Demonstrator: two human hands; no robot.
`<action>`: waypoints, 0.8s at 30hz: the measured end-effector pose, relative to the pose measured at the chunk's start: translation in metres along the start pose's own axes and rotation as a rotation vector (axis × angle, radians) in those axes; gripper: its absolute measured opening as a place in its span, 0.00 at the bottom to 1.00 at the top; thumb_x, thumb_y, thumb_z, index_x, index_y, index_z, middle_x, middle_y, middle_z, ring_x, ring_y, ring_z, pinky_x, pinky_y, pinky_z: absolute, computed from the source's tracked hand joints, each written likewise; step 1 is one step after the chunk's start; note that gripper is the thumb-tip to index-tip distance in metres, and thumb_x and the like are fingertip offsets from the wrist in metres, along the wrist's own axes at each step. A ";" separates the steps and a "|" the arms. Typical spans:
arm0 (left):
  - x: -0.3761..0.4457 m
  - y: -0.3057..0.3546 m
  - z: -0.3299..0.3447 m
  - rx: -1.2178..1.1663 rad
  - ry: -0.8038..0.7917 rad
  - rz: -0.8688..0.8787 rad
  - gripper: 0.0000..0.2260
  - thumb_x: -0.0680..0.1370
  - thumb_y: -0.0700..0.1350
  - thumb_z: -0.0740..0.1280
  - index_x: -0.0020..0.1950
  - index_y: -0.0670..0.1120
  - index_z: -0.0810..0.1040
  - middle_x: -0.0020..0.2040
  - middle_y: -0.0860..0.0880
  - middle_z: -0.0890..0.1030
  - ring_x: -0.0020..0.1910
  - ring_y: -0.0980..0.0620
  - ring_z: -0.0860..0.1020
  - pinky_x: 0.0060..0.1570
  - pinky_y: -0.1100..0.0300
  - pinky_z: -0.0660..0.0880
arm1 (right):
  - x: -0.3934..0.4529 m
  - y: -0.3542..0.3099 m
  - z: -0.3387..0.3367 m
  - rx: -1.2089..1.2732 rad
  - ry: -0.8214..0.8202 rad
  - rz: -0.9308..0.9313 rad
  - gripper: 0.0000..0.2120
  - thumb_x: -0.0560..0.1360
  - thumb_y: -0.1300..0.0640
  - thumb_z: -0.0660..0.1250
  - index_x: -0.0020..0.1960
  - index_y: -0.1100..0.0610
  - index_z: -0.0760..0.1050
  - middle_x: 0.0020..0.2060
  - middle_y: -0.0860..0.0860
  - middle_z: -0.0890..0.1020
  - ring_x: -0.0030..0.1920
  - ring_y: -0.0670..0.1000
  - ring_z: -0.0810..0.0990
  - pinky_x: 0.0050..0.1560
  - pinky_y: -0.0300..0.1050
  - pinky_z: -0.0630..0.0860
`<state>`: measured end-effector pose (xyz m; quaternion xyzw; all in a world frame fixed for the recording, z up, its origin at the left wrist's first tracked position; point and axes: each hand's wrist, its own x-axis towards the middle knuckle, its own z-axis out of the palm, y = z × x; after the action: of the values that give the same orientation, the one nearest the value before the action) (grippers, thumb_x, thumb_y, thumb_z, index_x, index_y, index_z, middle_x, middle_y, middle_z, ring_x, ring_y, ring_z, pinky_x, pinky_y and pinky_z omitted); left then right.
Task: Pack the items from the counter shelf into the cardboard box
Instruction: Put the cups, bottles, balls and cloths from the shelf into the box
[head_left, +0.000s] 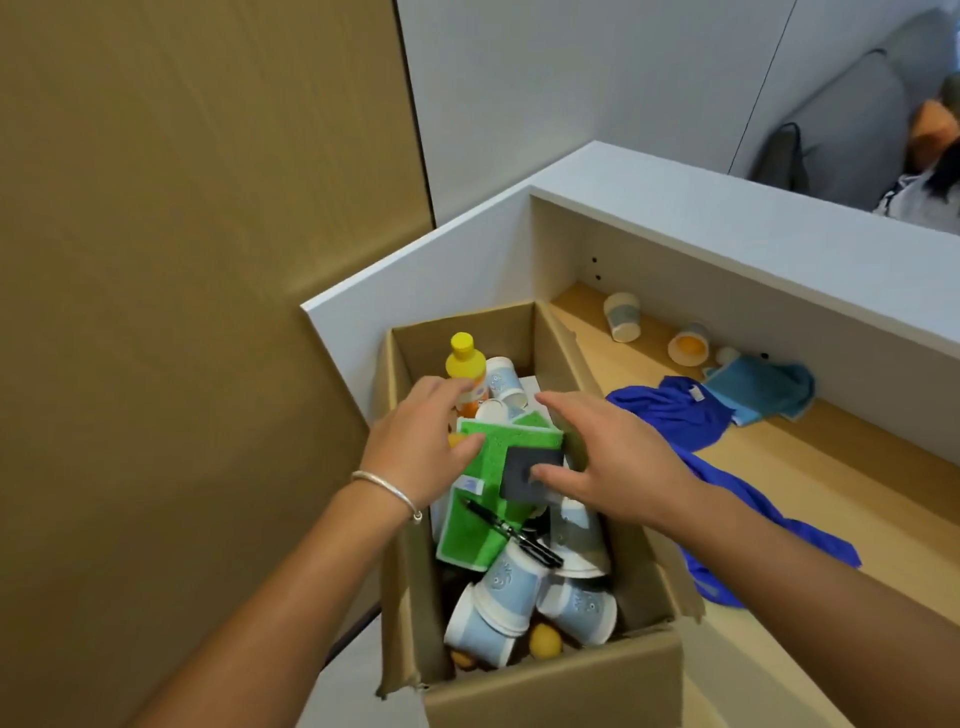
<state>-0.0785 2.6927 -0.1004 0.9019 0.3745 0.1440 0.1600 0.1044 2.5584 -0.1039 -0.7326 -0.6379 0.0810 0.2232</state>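
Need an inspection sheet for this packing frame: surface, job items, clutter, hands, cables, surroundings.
Surface: light wooden counter shelf.
Job's things: open brown cardboard box holds a yellow-capped bottle, green cloths, blue paper cups and a black pen. Two toppled cups, a royal-blue cloth and a teal cloth remain on the shelf.
Clutter: nothing seen.
Hands: left hand and right hand over the box; right thumb on a dark grey pad.
Cables: nothing seen.
Surroundings: tan wall, grey sofa.
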 end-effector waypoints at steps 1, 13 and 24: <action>0.000 -0.001 0.002 -0.006 -0.010 0.017 0.23 0.73 0.53 0.68 0.67 0.56 0.69 0.60 0.54 0.73 0.57 0.52 0.75 0.49 0.55 0.74 | -0.002 0.001 0.001 0.012 0.011 0.017 0.34 0.70 0.38 0.67 0.72 0.45 0.63 0.66 0.43 0.73 0.63 0.46 0.72 0.57 0.44 0.71; 0.110 0.078 0.047 -0.039 -0.069 0.296 0.24 0.74 0.53 0.67 0.70 0.52 0.68 0.64 0.49 0.72 0.61 0.49 0.73 0.54 0.53 0.73 | -0.016 0.141 -0.019 0.069 0.206 0.469 0.25 0.73 0.51 0.69 0.68 0.51 0.70 0.63 0.49 0.75 0.64 0.48 0.71 0.60 0.42 0.67; 0.277 0.128 0.183 0.159 -0.324 0.008 0.30 0.75 0.53 0.66 0.74 0.51 0.60 0.66 0.44 0.67 0.56 0.43 0.74 0.46 0.51 0.74 | 0.067 0.291 0.013 -0.039 0.049 0.481 0.27 0.74 0.54 0.68 0.71 0.47 0.65 0.63 0.54 0.74 0.61 0.56 0.73 0.57 0.50 0.71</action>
<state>0.2595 2.7741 -0.1765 0.9247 0.3502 -0.0327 0.1458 0.3725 2.6011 -0.2296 -0.8694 -0.4407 0.1019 0.1987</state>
